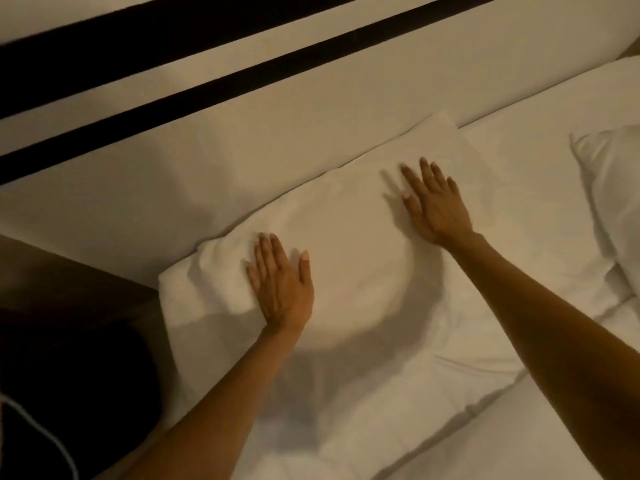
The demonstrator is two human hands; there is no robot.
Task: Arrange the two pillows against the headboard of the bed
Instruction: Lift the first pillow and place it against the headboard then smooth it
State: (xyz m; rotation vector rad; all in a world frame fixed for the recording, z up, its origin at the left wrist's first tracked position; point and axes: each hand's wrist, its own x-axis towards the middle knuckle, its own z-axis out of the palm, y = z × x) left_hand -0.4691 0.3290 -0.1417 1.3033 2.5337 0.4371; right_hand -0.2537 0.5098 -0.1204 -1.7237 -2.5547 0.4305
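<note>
Both your hands, left (282, 289) and right (434, 206), flat and open on pillow (346, 271) | its long axis along headboard (242, 140), touching | second pillow (613, 188) far right, nearer right hand.

We only get a slice of the second pillow (613, 202), off to the right of the near pillow (346, 289), since the frame edge chops most of it off. Left of that near pillow it's just a dark area (69, 358) we can't make out, with a thin pale cord (41, 434) running off the bottom. The headboard (242, 116) behind the pillow gets cut at the top too, and both palms are hidden, pressed flat into the fabric.
</note>
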